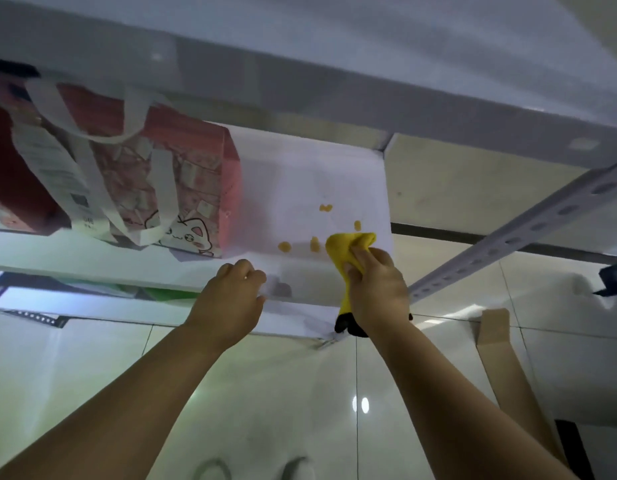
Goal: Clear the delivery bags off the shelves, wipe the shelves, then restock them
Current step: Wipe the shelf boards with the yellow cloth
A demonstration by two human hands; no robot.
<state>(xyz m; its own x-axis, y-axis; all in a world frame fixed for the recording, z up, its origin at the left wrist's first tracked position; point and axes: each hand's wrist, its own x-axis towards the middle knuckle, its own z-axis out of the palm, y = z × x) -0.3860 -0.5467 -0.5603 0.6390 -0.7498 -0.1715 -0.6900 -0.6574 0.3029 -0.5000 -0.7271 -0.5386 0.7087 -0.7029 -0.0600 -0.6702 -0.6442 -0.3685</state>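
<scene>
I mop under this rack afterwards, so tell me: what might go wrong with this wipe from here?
1. The orange bits lie near the front edge of the shelf; a stroke of the yellow cloth in the right hand may sweep them onto the floor tiles.
2. The pink bag stands on the same shelf beside the mess, so smears may reach it.

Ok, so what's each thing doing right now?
Shelf: half cleared, messy.
Yellow cloth: bunched, on the shelf.
Right hand: grips the cloth.
Yellow crumbs: scattered beside the cloth.
Pink cat bag: standing on the shelf, not cleared.
Left hand: fingers curled at the shelf's front edge.
</scene>
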